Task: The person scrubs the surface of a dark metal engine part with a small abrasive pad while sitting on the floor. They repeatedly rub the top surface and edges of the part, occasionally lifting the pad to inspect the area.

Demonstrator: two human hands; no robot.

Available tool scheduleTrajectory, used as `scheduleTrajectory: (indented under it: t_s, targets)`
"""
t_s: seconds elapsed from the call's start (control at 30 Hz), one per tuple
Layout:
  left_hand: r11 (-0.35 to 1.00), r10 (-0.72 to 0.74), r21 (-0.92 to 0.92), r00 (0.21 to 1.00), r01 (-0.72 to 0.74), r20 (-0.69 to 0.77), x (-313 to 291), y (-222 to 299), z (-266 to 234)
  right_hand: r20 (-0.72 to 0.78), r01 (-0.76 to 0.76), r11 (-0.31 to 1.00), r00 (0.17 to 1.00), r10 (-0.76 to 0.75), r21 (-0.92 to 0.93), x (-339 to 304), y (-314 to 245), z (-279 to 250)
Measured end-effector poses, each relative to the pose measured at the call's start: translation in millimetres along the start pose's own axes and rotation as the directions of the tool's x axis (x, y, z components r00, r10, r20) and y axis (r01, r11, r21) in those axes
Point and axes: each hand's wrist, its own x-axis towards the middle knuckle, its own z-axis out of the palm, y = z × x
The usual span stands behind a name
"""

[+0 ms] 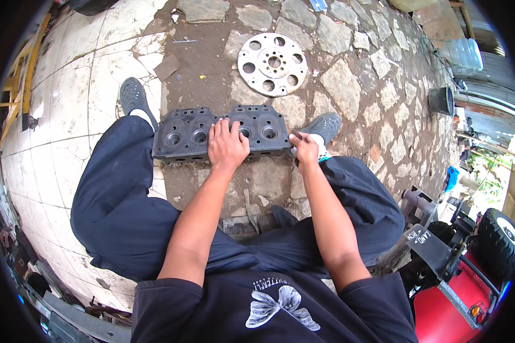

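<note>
I have the cylinder head [186,127] lying on the ground between the two grey clogs [134,96], its chamber side facing up and its long edge running across in front of me. From here I'd judge the work to be partway along: the head is already out in the open as a separate part, and its round recesses are uncovered, with no valves that I can make out in them. How much of that dark face is finished and how much is left, I can't tell; nothing on it marks a boundary for me. The drilled flywheel plate [260,66] lies beyond it, well apart and untouched.

My hands are apart. The left hand [229,143] lies palm down on the middle of the head, its fingers extended and gripping nothing. The right hand [306,148] is at the head's right end, fingers curled in on a small dark piece [295,137], possibly a scraper or block, though the fingers hide too much for me to be sure.
</note>
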Motion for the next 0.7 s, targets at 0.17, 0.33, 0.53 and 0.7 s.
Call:
scheduleTrajectory:
  t_s: [0.17, 0.33, 0.53, 0.7]
  targets:
    - [1.000, -0.013, -0.015, 1.000, 0.013, -0.018, 1.7, -0.1, 2.8, -0.045, 0.030, 0.999, 0.998, -0.032, -0.045, -9.6, 4.2, -2.7]
    - [1.000, -0.010, 0.000, 1.000, 0.010, 0.019, 2.4, 3.1, 2.4, 0.003, -0.031, 0.999, 1.000, 0.031, 0.025, 8.8, -9.1, 3.0]
    - [1.000, -0.024, -0.007, 1.000, 0.025, 0.017, 3.3, -0.1, -2.0, 0.018, -0.040, 0.998, 0.999, 0.041, -0.052, 8.5, -10.0, 4.1]
    - [1.000, 0.001, -0.010, 1.000, -0.001, -0.007, 5.9, -0.2, -0.1, 0.021, -0.042, 0.998, 0.999, 0.043, -0.039, 41.8, -15.5, 16.9]
